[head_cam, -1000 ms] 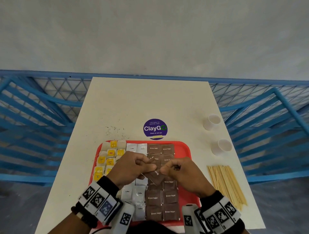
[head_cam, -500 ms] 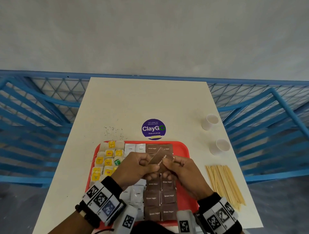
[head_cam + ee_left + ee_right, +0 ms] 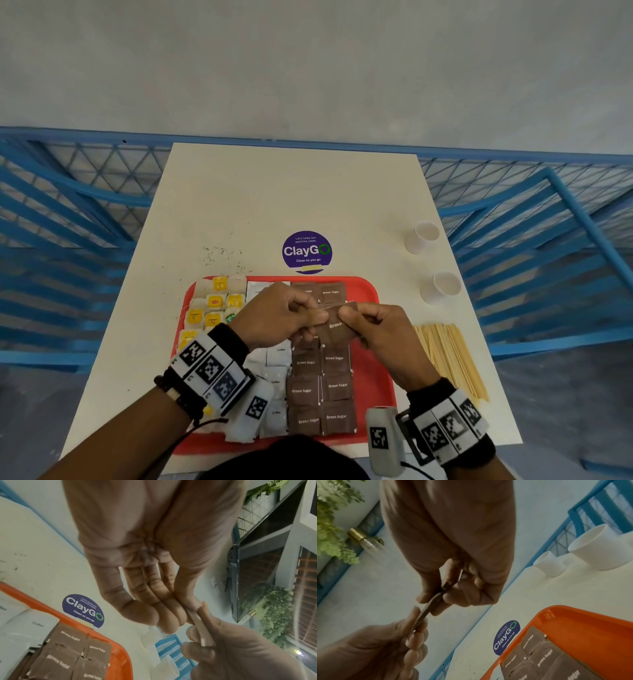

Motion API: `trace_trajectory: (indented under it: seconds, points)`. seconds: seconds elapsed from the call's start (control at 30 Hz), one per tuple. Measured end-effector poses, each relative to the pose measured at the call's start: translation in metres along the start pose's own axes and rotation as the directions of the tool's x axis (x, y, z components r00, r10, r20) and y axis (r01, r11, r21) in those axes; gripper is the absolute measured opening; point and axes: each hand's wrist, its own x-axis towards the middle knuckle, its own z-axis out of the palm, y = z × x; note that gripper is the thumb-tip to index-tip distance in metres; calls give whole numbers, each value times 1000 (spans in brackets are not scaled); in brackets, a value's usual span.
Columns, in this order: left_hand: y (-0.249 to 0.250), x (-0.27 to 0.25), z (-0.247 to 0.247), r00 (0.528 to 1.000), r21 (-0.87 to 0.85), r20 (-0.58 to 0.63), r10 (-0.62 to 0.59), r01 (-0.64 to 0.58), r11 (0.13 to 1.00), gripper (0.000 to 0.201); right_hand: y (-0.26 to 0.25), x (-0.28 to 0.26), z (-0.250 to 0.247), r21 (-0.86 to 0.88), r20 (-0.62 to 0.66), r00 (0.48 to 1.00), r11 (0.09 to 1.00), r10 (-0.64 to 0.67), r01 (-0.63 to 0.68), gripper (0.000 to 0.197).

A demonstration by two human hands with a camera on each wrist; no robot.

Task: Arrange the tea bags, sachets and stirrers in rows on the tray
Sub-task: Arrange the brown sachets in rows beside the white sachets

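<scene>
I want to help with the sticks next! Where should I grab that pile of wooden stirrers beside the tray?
Take the bundle of thin pale wooden stirrers round its middle, from above. They lie flat and side by side on the white table, right of the red plastic tray, so a middle grip should keep them level.

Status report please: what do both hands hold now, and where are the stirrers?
Left hand and right hand both pinch one brown sugar sachet above the tray. Stirrers on the table, off the tray. Nothing blocking.
</scene>
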Motion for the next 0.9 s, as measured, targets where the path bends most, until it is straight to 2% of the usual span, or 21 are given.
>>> trace_trajectory:
  seconds: [0.13, 0.2, 0.27, 0.37, 0.47, 0.53, 0.6, 0.9]
  points:
    - [-12, 2, 6, 999, -5, -30, -11, 11, 1000, 15, 11, -2, -7, -61, 39, 996, 995, 81, -78, 20]
    - [-27, 0, 13, 998, -5, -58, -32, 31, 999, 18, 27, -4, -13, -73, 19, 988, 986, 150, -148, 16]
    - [-51, -2, 22, 995, 180, -101, 1, 17, 983, 17, 54, -7, -22, -115, -21, 969, 962, 246, -246, 7]
    - [-90, -8, 40, 1000, 542, -25, -19, 29, 840, 16, 97, -19, -25, -165, -72, 916, 901, 394, -400, 12]
    - [-112, -12, 59, 995, 691, 59, -80, 17, 722, 26, 125, -28, -22, -121, -118, 877, 870, 465, -478, 14]
    - [-117, -12, 68, 993, 726, 93, -76, -16, 687, 29, 131, -30, -19, -127, -104, 872, 863, 478, -488, 9]
    - [-119, -11, 74, 993, 738, 99, -69, -26, 674, 29, 135, -29, -17, -127, -98, 875, 866, 474, -483, 13]
    - [-126, -10, 85, 993, 733, 64, -97, 20, 680, 21, 147, -26, -15, -245, -165, 864, 829, 476, -503, 24]
